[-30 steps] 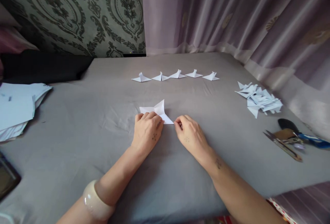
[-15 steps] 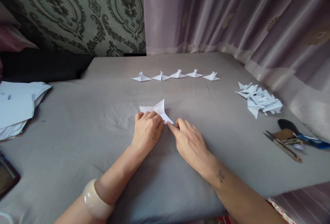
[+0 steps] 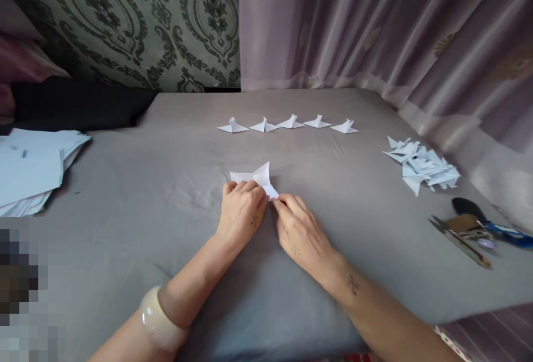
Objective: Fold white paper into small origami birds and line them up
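Note:
A partly folded white sheet of paper (image 3: 261, 175) lies in the middle of the grey-covered surface (image 3: 137, 184), with pointed flaps standing up at its far side. My left hand (image 3: 244, 206), fingers curled, presses on the paper's near left part and hides some of it. At the near right corner, my right hand (image 3: 302, 223) pinches the paper's edge between thumb and fingers. The two hands almost touch. Beyond them stands a row of several small folded paper figures (image 3: 293, 122), each with spread points and a raised middle.
Right of the hands is a heap of folded paper pieces (image 3: 428, 165). Nearer lie small metal snips (image 3: 462, 242) and a blue-handled tool (image 3: 510, 234). A stack of white paper (image 3: 29, 167) and a black cloth (image 3: 83, 104) are at left. Curtains (image 3: 333, 23) hang behind.
My right hand has shifted slightly left, and its fingers have closed on the paper's right corner. My left hand keeps its hold. The whole view has shifted a little.

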A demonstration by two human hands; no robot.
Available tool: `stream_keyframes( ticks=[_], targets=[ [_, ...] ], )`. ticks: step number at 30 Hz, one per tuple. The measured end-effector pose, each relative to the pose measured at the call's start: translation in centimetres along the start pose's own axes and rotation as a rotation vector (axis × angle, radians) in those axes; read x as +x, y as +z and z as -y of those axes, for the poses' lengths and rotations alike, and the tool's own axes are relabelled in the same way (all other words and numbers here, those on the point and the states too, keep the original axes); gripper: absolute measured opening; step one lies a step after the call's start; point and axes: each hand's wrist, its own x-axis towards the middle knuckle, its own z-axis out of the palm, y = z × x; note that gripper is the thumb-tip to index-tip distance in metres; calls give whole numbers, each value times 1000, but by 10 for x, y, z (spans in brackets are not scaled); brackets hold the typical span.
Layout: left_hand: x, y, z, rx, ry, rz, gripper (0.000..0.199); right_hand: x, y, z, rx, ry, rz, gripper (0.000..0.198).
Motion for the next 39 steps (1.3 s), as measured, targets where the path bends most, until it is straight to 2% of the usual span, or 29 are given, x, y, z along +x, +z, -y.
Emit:
stream_keyframes(
  ticks=[5, 10, 13, 16, 19, 23, 31, 39],
  targets=[
    [-2, 1, 5, -64, -44, -37, 12, 0, 6, 6, -56, 28, 18, 29],
    [-8, -8, 22, -110, -43, -86, 14, 0, 4, 9, -61, 46, 34, 28],
    [-12, -14, 30, -197, -15, -57, 20, -1, 2, 10, -60, 53, 47, 29],
    [-14, -18, 32, -389, -37, 1, 24, -1, 2, 11, -55, 53, 55, 29],
    [-13, -22, 32, -469, -57, 58, 25, -1, 1, 11, -53, 54, 61, 30],
    [-8, -27, 30, -446, -78, 87, 23, 0, 2, 11, -61, 57, 70, 31],
    [-3, -11, 24, -278, -226, -31, 27, 0, 2, 12, -74, 73, 73, 32],
    [-1, -3, 23, -246, -220, -61, 18, 7, 4, 10, -113, 55, 86, 39]
  ],
)
